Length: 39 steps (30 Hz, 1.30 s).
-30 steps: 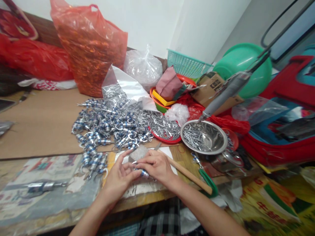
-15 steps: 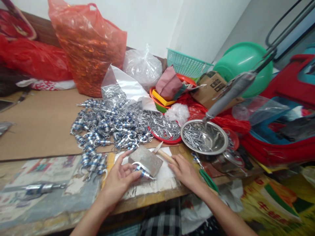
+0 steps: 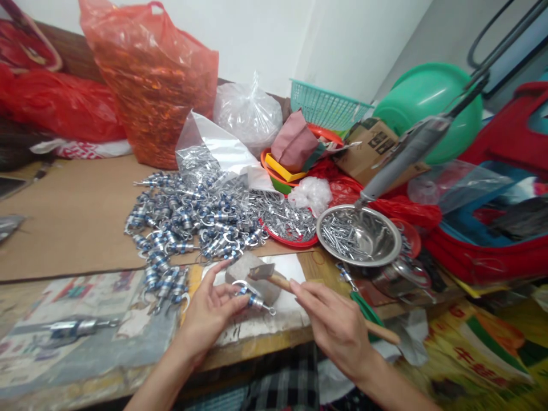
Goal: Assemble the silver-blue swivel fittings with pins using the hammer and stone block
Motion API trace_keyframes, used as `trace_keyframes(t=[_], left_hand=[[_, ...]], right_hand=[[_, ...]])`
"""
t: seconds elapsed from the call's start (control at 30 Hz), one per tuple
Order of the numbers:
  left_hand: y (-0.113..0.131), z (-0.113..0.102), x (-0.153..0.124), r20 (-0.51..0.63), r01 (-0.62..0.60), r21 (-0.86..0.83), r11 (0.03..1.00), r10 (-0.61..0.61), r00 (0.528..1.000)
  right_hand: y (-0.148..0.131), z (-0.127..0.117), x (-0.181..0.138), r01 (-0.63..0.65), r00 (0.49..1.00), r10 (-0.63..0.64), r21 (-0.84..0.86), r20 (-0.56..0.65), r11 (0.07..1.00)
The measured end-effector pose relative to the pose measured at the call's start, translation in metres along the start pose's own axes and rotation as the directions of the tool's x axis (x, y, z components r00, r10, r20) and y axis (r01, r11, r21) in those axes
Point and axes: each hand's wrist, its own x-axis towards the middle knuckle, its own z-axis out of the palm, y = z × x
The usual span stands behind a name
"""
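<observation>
My left hand (image 3: 214, 311) pinches a silver hook fitting (image 3: 257, 299) with a blue band, a curved hook at one end and a small eye at the other. The fitting lies against a grey block (image 3: 240, 268) on white paper. My right hand (image 3: 336, 314) is closed round the wooden handle of a hammer (image 3: 278, 279). Its dark head hangs over the block, just above the fitting, and the handle's end sticks out past my wrist. A large heap of similar fittings (image 3: 184, 220) lies beyond my left hand.
Behind the block are a red tray (image 3: 295, 244) of small metal parts and a steel bowl (image 3: 394, 251) of pins. A grey-handled tool (image 3: 385, 162) slants over the bowl. Green-handled item (image 3: 366, 308) lies right of my right hand. An orange bag (image 3: 149, 85) stands behind.
My right hand has raised the hammer and brought its head left over the block. My left hand keeps the fitting at the block; the view has shifted slightly.
</observation>
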Motion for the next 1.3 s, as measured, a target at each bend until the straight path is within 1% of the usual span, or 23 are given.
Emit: trace_keyframes(t=[0.07,0.1,0.17,0.23,0.27,0.3,0.33,0.4,0.47,0.5,0.57,0.63,0.7,0.8,0.87,0.93,1.0,1.1,1.13,1.2,1.3], left_hand=[[0.000,0.000,0.000,0.010,-0.002,-0.001,1.000,0.002,1.000],[0.000,0.000,0.000,0.008,-0.006,0.001,1.000,0.006,1.000],[-0.001,0.000,-0.001,-0.012,-0.013,0.025,1.000,0.013,1.000],[-0.001,0.000,-0.002,-0.037,-0.010,0.108,0.994,0.014,0.999],[-0.001,-0.001,-0.002,-0.042,-0.013,0.172,0.985,0.020,0.999],[-0.001,-0.001,-0.001,-0.041,-0.027,0.248,0.968,0.038,0.998],[0.000,-0.002,-0.001,-0.033,-0.060,0.330,0.942,0.075,0.997],[0.000,-0.004,-0.001,0.003,-0.176,0.482,0.858,0.199,0.980],[0.001,-0.006,-0.001,0.043,-0.284,0.582,0.762,0.320,0.947],[0.001,-0.007,-0.001,0.060,-0.318,0.607,0.728,0.357,0.932],[0.001,-0.007,-0.001,0.087,-0.353,0.635,0.687,0.391,0.916],[0.000,-0.007,-0.001,0.110,-0.371,0.648,0.665,0.401,0.909],[0.001,-0.006,-0.001,0.122,-0.384,0.648,0.658,0.408,0.905],[0.003,-0.005,-0.001,0.127,-0.398,0.628,0.669,0.417,0.900],[0.005,-0.004,-0.002,0.130,-0.396,0.618,0.679,0.408,0.904],[0.006,-0.005,-0.004,0.138,-0.376,0.609,0.698,0.374,0.917],[0.007,-0.006,-0.004,0.144,-0.359,0.599,0.716,0.345,0.927],[0.007,-0.007,-0.004,0.150,-0.365,0.591,0.720,0.346,0.926],[0.007,-0.007,-0.003,0.150,-0.368,0.592,0.717,0.350,0.925],[0.007,-0.008,-0.002,0.154,-0.374,0.593,0.713,0.356,0.922],[0.006,-0.008,-0.001,0.135,-0.384,0.605,0.698,0.386,0.913]], right_hand=[[0.000,0.002,-0.002,-0.004,1.000,0.004,0.022,0.002,1.000],[0.002,0.004,-0.003,-0.035,0.999,0.034,0.048,0.024,0.998],[0.010,0.009,-0.003,-0.155,0.988,0.151,0.126,0.041,0.980],[0.024,0.015,-0.001,-0.304,0.951,0.307,0.229,0.022,0.925],[0.032,0.018,0.001,-0.369,0.927,0.373,0.276,0.039,0.888],[0.040,0.021,0.003,-0.420,0.906,0.415,0.313,0.085,0.852],[0.047,0.022,0.007,-0.456,0.890,0.431,0.337,0.152,0.824],[0.058,0.023,0.016,-0.482,0.872,0.406,0.335,0.274,0.809],[0.064,0.022,0.030,-0.438,0.878,0.342,0.270,0.336,0.857],[0.067,0.021,0.039,-0.402,0.886,0.321,0.211,0.334,0.891],[0.072,0.020,0.061,-0.361,0.901,0.331,0.062,0.281,0.930],[0.081,0.024,0.085,-0.387,0.899,0.393,-0.071,0.192,0.919],[0.093,0.032,0.107,-0.449,0.869,0.470,-0.154,0.152,0.880],[0.108,0.048,0.129,-0.502,0.817,0.543,-0.223,0.195,0.835],[0.114,0.056,0.134,-0.512,0.799,0.560,-0.240,0.220,0.825],[0.120,0.058,0.134,-0.510,0.802,0.553,-0.226,0.225,0.830],[0.125,0.055,0.129,-0.503,0.821,0.534,-0.186,0.203,0.844],[0.124,0.046,0.118,-0.484,0.863,0.493,-0.094,0.111,0.870],[0.119,0.043,0.114,-0.471,0.878,0.474,-0.055,0.069,0.880],[0.100,0.037,0.104,-0.430,0.903,0.430,0.033,-0.004,0.902],[0.055,0.032,0.086,-0.321,0.942,0.334,0.177,-0.045,0.930]])
